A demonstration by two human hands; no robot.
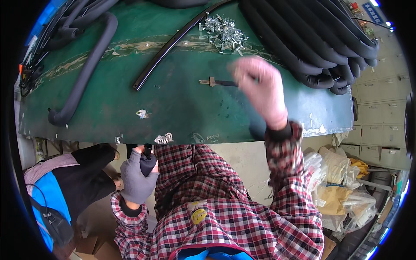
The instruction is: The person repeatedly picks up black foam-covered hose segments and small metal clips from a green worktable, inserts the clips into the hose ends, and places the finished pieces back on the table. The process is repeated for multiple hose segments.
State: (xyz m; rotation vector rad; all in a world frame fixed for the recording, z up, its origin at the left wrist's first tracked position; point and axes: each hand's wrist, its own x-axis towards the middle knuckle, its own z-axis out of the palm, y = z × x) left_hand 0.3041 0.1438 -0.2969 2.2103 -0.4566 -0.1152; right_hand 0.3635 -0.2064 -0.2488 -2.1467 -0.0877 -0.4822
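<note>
My left hand (139, 175), in a grey fingerless-style glove, is wrapped round the end of a black foam-covered tube (147, 151) just below the table's front edge. A bare dark tube end pokes out above the fingers. Over the table, my right hand (262, 86) in a pink glove is smeared by motion. Its fingers look curled, but whether they hold anything does not show. Beneath and left of it lies a tool with a brass-coloured metal head (210, 81) and a dark strip-like handle, partly hidden by the hand. Beyond that hand is a heap of small shiny metal clips (223, 34).
A curved black metal tube (173, 41) lies across the green table (182, 104). One bent foam-covered tube (89, 71) rests at left; a big stack of them (312, 39) fills the right back. A person (82, 173) sits at left. Plastic bags (342, 186) lie at right.
</note>
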